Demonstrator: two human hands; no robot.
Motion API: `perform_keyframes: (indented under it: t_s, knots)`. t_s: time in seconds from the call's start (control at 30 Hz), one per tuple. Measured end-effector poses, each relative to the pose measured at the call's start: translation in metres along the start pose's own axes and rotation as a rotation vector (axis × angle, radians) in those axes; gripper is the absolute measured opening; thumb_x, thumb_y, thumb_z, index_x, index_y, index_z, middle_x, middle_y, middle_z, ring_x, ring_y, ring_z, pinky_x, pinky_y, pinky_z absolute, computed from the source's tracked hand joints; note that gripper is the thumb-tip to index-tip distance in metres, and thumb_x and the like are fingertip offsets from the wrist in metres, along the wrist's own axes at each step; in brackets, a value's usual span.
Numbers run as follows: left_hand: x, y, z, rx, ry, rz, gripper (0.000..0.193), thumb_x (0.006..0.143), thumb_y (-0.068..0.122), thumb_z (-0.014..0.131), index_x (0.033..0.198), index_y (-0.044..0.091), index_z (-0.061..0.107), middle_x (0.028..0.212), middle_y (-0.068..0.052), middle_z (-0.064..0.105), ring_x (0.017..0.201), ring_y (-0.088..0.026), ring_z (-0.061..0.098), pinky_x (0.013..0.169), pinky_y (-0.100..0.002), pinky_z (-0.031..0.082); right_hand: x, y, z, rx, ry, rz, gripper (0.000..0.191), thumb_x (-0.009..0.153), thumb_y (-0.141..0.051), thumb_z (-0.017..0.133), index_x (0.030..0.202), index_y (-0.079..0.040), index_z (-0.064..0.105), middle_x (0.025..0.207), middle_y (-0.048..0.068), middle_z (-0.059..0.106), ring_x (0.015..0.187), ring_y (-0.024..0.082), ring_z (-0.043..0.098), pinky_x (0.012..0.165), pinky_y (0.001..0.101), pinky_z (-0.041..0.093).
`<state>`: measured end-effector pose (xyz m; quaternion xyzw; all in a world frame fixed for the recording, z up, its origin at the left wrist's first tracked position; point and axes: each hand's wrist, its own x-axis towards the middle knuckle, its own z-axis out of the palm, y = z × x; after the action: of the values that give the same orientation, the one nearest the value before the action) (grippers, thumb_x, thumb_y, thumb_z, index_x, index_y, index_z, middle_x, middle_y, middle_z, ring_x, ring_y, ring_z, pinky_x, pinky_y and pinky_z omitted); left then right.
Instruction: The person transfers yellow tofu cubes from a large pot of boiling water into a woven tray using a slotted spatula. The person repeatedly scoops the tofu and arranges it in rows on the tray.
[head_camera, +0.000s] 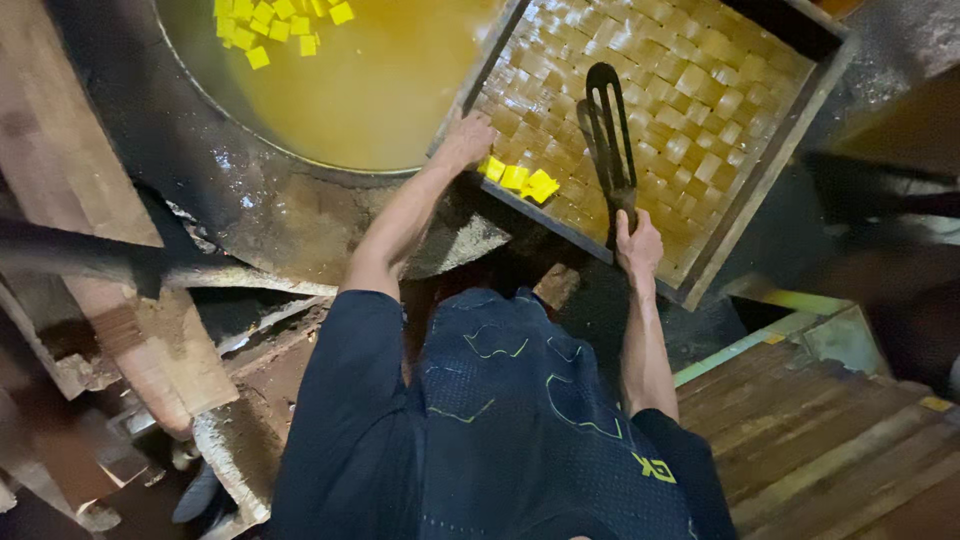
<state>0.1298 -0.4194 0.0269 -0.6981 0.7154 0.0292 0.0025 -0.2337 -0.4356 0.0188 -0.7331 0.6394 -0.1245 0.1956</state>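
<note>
A square wooden tray (770, 160) with a woven bamboo bottom sits tilted on the rim of a big vat. My left hand (464, 138) grips the tray's near-left corner. My right hand (638, 243) holds the handle of a dark slotted metal spatula (610, 135), whose blade lies on the woven bottom. A few bright yellow cubes (520, 178) lie against the tray's near edge, next to my left hand. More yellow cubes (272, 22) float in the vat's yellow liquid (380, 80).
The vat's wide, dark, wet rim (230, 170) curves past the tray. Rough wooden beams (110, 300) lie at the left. Wooden planks (830, 430) form a floor at the lower right. My dark shirt fills the bottom centre.
</note>
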Motion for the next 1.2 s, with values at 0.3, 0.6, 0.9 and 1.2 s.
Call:
perform_keyframes:
  t_s: [0.3, 0.6, 0.9, 1.2]
  knots:
    - [0.003, 0.012, -0.009, 0.252, -0.16, -0.061, 0.042, 0.09, 0.032, 0.055, 0.123, 0.012, 0.072, 0.147, -0.01, 0.052, 0.14, -0.038, 0.031, 0.11, -0.058, 0.021, -0.002, -0.001, -0.004, 0.019, -0.029, 0.011, 0.05, 0.102, -0.053, 0.058, 0.127, -0.012, 0.067, 0.105, 0.025, 0.073, 0.099, 0.047, 0.068, 0.083, 0.0549, 0.053]
    - [0.015, 0.023, -0.014, 0.252, -0.307, -0.113, 0.035, 0.095, 0.023, 0.057, 0.123, 0.013, 0.075, 0.129, -0.01, 0.069, 0.126, -0.037, 0.056, 0.113, -0.059, 0.025, -0.008, -0.001, -0.007, 0.04, -0.003, 0.019, 0.05, 0.101, -0.054, 0.059, 0.125, -0.011, 0.068, 0.104, 0.025, 0.073, 0.098, 0.047, 0.069, 0.083, 0.0549, 0.053]
    - [0.01, 0.015, -0.01, -0.254, 0.02, 0.168, 0.033, 0.095, 0.02, 0.057, 0.122, 0.0, 0.058, 0.115, -0.02, 0.063, 0.106, -0.038, 0.064, 0.086, -0.052, 0.051, -0.008, 0.005, -0.006, 0.084, -0.012, 0.017, 0.047, 0.102, -0.051, 0.059, 0.125, -0.011, 0.068, 0.104, 0.025, 0.073, 0.098, 0.047, 0.068, 0.082, 0.0544, 0.053]
    - [-0.014, 0.043, 0.005, -0.076, 0.236, 0.116, 0.057, 0.073, 0.007, 0.064, 0.13, 0.004, 0.059, 0.106, -0.016, 0.07, 0.103, -0.036, 0.069, 0.094, -0.053, 0.054, -0.006, 0.008, -0.009, 0.084, -0.002, 0.02, 0.048, 0.101, -0.052, 0.058, 0.125, -0.012, 0.067, 0.102, 0.024, 0.073, 0.095, 0.047, 0.069, 0.08, 0.0548, 0.053]
